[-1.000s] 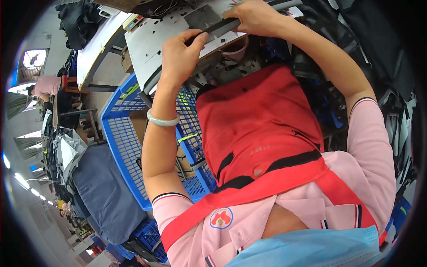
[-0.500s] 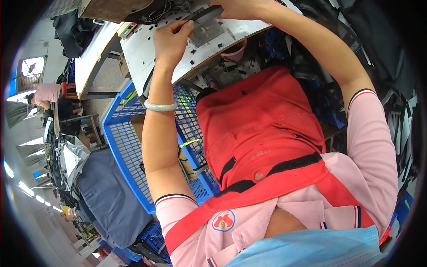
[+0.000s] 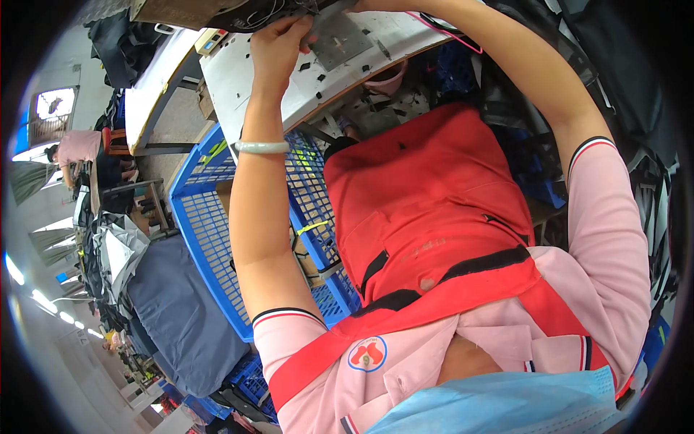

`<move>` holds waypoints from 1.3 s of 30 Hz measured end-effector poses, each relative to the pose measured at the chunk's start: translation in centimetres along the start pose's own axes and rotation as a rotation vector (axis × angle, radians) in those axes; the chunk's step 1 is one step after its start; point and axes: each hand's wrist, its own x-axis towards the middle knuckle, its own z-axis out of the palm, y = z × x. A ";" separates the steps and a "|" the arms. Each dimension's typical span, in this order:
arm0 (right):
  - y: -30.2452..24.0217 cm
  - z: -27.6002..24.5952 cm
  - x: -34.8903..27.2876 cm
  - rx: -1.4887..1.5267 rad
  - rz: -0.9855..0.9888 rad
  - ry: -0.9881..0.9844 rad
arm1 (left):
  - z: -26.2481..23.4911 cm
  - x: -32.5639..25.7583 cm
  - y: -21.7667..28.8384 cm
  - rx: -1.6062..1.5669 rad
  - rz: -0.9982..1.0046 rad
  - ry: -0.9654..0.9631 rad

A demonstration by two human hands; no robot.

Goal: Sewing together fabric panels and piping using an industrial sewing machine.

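Note:
My left hand [image 3: 280, 47], with a pale bangle at the wrist, is at the far part of the white worktable [image 3: 230, 76]. Its thumb and fingers are pinched together at one end of a dark strip [image 3: 334, 10]. The strip's other end meets my right hand [image 3: 387, 5], which the top edge of the view largely cuts off; its visible fingers look closed there. Below the strip, a grey metal plate [image 3: 343, 45] lies on the table. Small black scraps [image 3: 304, 66] are scattered around it.
Brown machine housing [image 3: 181, 13] with loose wires stands at the table's far left. A blue plastic basket [image 3: 206, 217] is beside my lap, and a pink bin [image 3: 387, 78] sits under the table. Dark fabric [image 3: 181, 318] is piled at left. Another person [image 3: 78, 148] works farther off.
Both hands have moved farther up, toward the machine, with the dark strip. More of the right hand is now cut off, and a pink cord shows beside the right forearm.

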 end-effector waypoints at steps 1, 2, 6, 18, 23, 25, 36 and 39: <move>0.2 0.1 -0.1 0.010 -0.003 0.024 | 0.2 0.1 -0.2 -0.056 0.005 0.005; -0.3 0.0 -0.2 0.015 -0.012 0.024 | 0.0 -0.1 -0.3 -0.109 0.004 0.017; -0.8 -0.1 -2.5 0.048 0.089 0.069 | -0.5 -1.3 -0.2 -0.268 -0.021 0.021; -14.2 4.6 -8.4 -0.323 -0.494 -0.387 | 4.8 -5.0 5.7 -0.043 0.110 -0.182; -6.5 0.1 -8.2 0.210 -0.048 -0.231 | 0.7 -6.9 0.4 0.148 -0.204 -0.425; -4.4 -1.9 -7.7 0.309 -0.038 -0.276 | 0.3 -8.5 0.6 -0.277 -0.467 -0.505; -2.5 -3.9 -6.4 0.249 -0.060 -0.251 | 0.4 -6.3 3.0 0.123 -0.033 -0.219; -2.0 -3.9 -5.2 0.251 0.000 -0.213 | 0.5 -4.8 2.6 0.111 -0.018 -0.175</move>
